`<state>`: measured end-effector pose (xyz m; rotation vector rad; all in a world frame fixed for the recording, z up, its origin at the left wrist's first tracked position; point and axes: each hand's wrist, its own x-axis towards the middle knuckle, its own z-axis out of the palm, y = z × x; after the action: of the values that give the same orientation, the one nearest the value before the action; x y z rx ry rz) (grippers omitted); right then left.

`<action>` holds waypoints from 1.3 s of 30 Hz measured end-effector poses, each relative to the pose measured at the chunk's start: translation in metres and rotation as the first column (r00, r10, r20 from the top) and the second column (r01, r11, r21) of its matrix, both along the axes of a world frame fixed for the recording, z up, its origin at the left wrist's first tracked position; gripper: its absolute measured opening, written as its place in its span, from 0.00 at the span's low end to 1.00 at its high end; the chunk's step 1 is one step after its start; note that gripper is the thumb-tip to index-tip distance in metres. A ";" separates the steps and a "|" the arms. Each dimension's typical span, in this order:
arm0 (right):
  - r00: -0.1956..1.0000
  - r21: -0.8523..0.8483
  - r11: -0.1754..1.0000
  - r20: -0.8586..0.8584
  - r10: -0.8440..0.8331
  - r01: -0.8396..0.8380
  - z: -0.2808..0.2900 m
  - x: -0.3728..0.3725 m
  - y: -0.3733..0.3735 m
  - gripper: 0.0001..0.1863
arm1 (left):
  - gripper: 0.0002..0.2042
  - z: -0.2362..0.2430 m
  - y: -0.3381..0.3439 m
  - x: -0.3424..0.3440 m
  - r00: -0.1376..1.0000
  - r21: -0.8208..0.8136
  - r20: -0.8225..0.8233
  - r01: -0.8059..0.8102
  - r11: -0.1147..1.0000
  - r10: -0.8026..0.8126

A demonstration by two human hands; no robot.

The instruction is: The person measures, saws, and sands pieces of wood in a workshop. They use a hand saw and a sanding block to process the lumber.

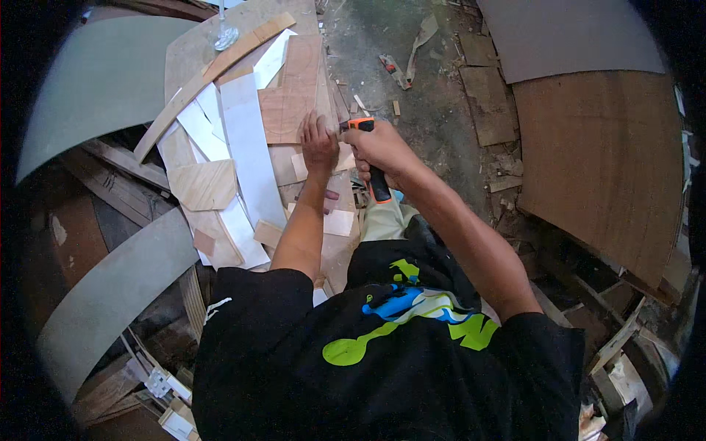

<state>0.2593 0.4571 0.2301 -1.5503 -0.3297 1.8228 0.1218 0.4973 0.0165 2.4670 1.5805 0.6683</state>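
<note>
My left hand (320, 141) lies on the right edge of a reddish-brown wooden board (288, 110), its fingers stretched out and pressing down. Just to its right, my right hand (382, 153) is closed around an orange-and-black pistol-shaped hand tool (379, 187). The tool's orange top end points left, toward the board's edge and my left fingers. Its front part is small and partly hidden by the hands, so its exact kind cannot be made out. The board rests on a cluttered wooden work surface (184, 55).
White-faced strips (250, 151), a cut plywood piece (204, 185) and a curved wooden strip (246, 48) lie left of my hands. A hand tool with a red part (390, 66) lies on the dusty floor (434, 95). Large brown sheets (599, 162) stand at the right.
</note>
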 end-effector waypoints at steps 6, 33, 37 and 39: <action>0.991 0.015 1.000 0.131 -0.015 0.013 0.002 -0.022 -0.022 0.12 | 0.18 -0.001 0.000 -0.005 1.000 0.018 -0.025 -0.002 1.000 0.003; 0.994 -0.056 0.998 -0.100 -0.031 0.026 0.005 0.005 0.025 0.08 | 0.19 0.008 0.001 -0.002 0.999 -0.051 -0.038 -0.011 0.999 0.009; 0.997 0.063 0.998 0.081 -0.006 0.001 0.010 -0.014 0.016 0.07 | 0.19 0.004 0.000 -0.005 1.000 -0.035 -0.025 0.002 0.999 -0.003; 0.995 0.060 0.998 0.093 0.029 -0.034 -0.006 -0.015 0.003 0.08 | 0.19 0.000 0.000 -0.006 0.999 -0.030 -0.036 0.001 1.000 -0.002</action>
<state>0.2441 0.4598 0.2246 -1.5976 -0.4515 1.7523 0.1159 0.4970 0.0165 2.4721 1.5893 0.5995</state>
